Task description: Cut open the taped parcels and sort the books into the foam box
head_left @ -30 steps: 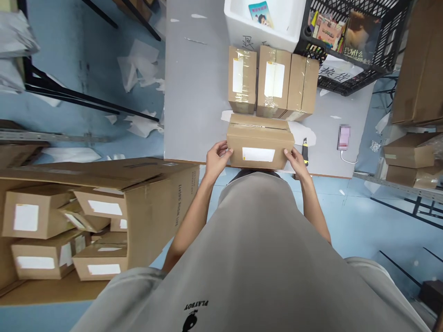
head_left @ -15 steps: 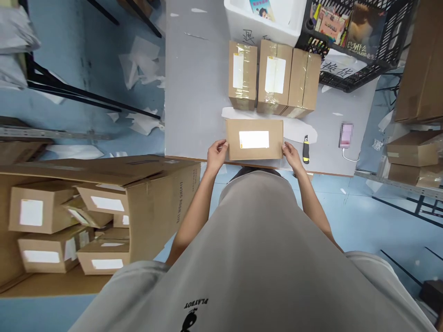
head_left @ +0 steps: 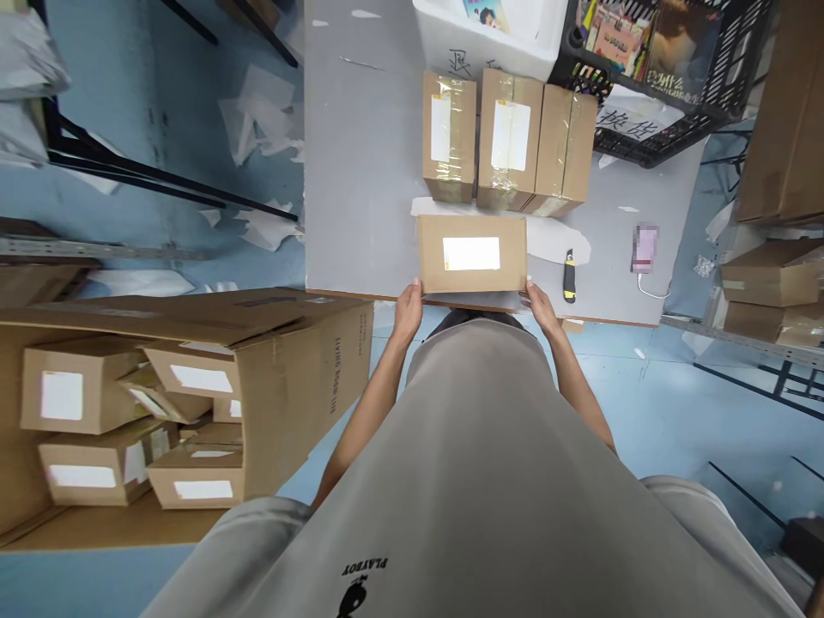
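A brown cardboard box (head_left: 473, 279) with a white label on its top lies at the table's near edge, in front of my body. My left hand (head_left: 408, 311) grips its near left corner, and my right hand (head_left: 539, 305) grips the near right corner. Some fingertips are hidden at the box's underside. Just right of the box lies a black and yellow utility knife (head_left: 570, 276). Behind it stand three taped cardboard boxes, among them a left one (head_left: 449, 182), a middle one (head_left: 511, 176) and a right one (head_left: 561, 146).
A white bin (head_left: 489, 51) and a black crate (head_left: 682, 137) with books stand at the table's (head_left: 360, 172) far side. A phone (head_left: 645, 249) with a cable lies to the right. At left, a large carton (head_left: 302, 386) holds several labelled boxes.
Both hands have shifted from the box's sides down to its near corners. The box sits slightly farther up in the picture.
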`<state>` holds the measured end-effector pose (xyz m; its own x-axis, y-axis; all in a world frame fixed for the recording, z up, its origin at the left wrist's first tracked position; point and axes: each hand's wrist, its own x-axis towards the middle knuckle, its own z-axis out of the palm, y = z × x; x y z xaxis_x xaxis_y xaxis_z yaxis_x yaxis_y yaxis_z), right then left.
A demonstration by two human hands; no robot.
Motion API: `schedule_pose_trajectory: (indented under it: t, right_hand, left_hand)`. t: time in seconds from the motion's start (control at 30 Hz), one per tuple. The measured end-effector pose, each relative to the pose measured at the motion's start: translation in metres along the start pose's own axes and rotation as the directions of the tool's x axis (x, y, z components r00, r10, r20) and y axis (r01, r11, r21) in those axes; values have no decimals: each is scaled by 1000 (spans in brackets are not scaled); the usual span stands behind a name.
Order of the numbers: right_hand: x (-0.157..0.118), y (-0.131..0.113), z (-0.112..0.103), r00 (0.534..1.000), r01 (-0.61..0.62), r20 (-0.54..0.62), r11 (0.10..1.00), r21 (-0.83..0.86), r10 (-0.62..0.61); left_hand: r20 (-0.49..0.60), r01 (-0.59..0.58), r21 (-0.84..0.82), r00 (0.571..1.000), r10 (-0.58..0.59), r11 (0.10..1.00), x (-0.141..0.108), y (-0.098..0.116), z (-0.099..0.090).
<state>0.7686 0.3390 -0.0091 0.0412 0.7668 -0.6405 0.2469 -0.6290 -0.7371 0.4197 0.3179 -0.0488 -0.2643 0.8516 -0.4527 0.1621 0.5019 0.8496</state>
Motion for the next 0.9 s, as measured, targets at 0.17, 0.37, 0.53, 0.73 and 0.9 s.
schedule_pose_trajectory:
  t: [0.17, 0.37, 0.53, 0.73, 0.9]
  right_hand:
    - [-10, -29, -12, 989, 142, -46, 989, -34, -144]
    - [-19, -74, -20, 967, 249, -59, 967, 50, -246]
    - [-15, -77, -15, 964, 266, -21, 964, 19, -265]
    - [-1, -53, -10, 972, 235, -22, 972, -3, -235]
    - [16, -36, -13, 985, 170, -15, 985, 4, -170]
  left_hand:
    - [-94, -15, -40, 996, 11, 999, -3, 31, -6]
    - [-131, -115, -7, 985, 113, 993, 9, 62, -15]
    - [-133, -97, 6, 986, 97, 995, 15, 64, -15]
    - [-121, -78, 20, 989, 80, 997, 23, 54, -13]
    - [-143, -89, -20, 986, 85, 996, 29, 42, -15]
